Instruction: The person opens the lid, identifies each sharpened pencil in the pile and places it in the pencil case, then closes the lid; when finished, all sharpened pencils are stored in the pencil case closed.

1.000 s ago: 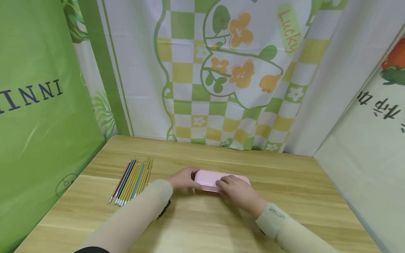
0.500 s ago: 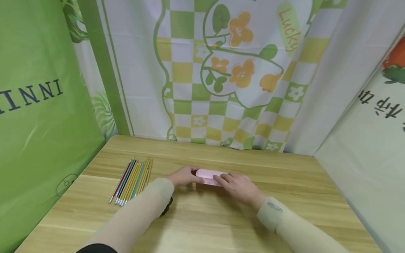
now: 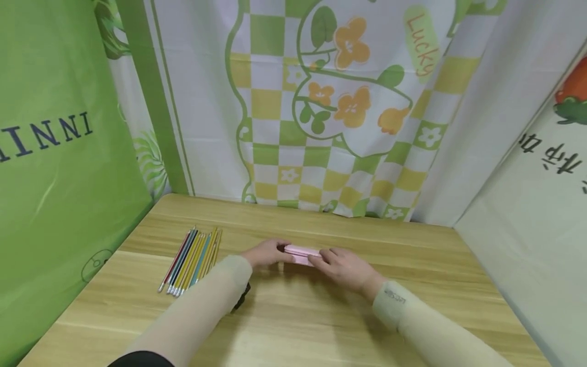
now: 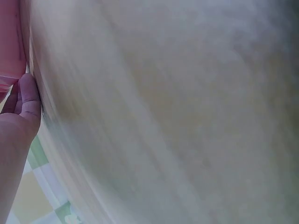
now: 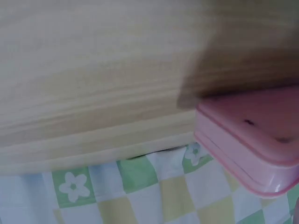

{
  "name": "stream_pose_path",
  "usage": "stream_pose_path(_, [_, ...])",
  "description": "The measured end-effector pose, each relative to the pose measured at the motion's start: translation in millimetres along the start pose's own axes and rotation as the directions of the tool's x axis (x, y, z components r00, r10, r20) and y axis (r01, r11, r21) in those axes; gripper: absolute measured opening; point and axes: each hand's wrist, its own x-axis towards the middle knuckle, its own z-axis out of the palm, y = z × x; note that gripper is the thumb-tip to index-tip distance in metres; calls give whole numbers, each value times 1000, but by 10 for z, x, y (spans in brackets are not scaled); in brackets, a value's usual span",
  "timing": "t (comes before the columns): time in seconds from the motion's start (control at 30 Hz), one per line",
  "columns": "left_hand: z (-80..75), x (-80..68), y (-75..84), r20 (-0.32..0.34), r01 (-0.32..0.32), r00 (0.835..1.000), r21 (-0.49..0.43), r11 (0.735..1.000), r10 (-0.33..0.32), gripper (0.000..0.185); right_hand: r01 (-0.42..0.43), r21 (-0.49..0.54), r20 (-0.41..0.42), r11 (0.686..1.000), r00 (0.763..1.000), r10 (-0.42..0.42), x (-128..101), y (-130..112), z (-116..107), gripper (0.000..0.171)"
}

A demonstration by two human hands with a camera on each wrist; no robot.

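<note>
From the head view we see a wooden bench (image 3: 293, 316) with a flat pink case (image 3: 300, 253) lying near its middle, slightly toward the far side. Our left hand (image 3: 266, 253) curls round the case's left end, its grip clamped on that end. Our right hand (image 3: 345, 267) lies over the case's right part, fingers bent down onto it and holding it there. Both arms wear pale beige sleeves (image 3: 202, 311). To the left of the hands, well apart from the case, a row of coloured pencils (image 3: 191, 261) lies side by side on the bench, running near to far. Behind the bench hangs a checked green and yellow curtain (image 3: 330, 102) with orange flowers, and a plain green cloth (image 3: 59, 153) with dark letters stands on the left.

From the left wrist view we make out one fingertip (image 4: 29, 98) pressed against a pink edge of the case (image 4: 11, 39) at the upper left; the rest is blurred wood grain.

From the right wrist view we see a rounded corner of the pink case (image 5: 252, 140) at the right, set against the wood of the bench (image 5: 93, 84), with the checked curtain (image 5: 140, 196) below it. The right hand itself does not show here.
</note>
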Motion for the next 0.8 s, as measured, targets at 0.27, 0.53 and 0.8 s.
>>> stream_pose_path(0.27, [23,40,-101,23,-32,999,0,999,32,85,-145,146,210,979,971,112,46,32,-162,44])
stream_pose_path(0.53, [37,-6,-151,-6,-38,999,55,998,38,104,-357,210,105,910,934,342,62,47,-89,26])
stream_pose_path(0.8, [142,10,-186,-33,-104,993,135,985,110,117,-590,220,-48,777,789,612,190,226,49,8])
